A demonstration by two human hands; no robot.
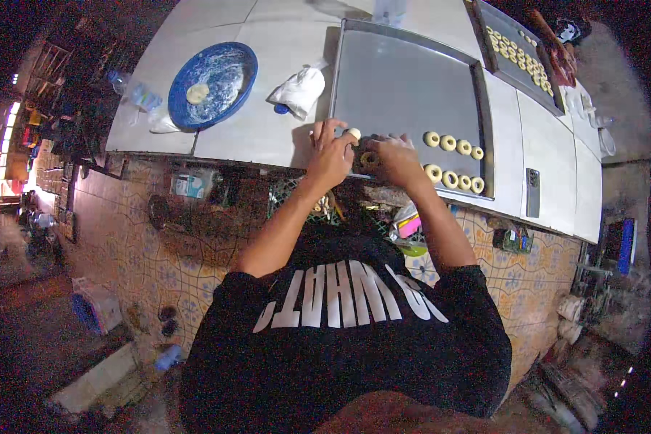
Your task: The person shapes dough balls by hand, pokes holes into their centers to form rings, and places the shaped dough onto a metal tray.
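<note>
A large grey baking tray (405, 79) lies in front of me with several pale dough rings (450, 179) in two short rows at its near right. At the tray's near left corner, my left hand (330, 157) is closed, pinching a small piece of dough (354, 134) between thumb and fingers. Beside it, my right hand (398, 160) reaches low over the tray's near edge, fingers curled downward. A shaded dough ring (369, 159) sits next to that hand, between the two. My right fingertips are partly hidden, so what they hold cannot be seen.
To the left on the white tiled table (282, 36) stands a blue basin (249, 79) dusted with flour, a dough lump (197, 93) inside. A white bag (301, 88) lies between basin and tray. At far right, another person's hand (559, 64) is near a second tray (490, 59) of dough rings.
</note>
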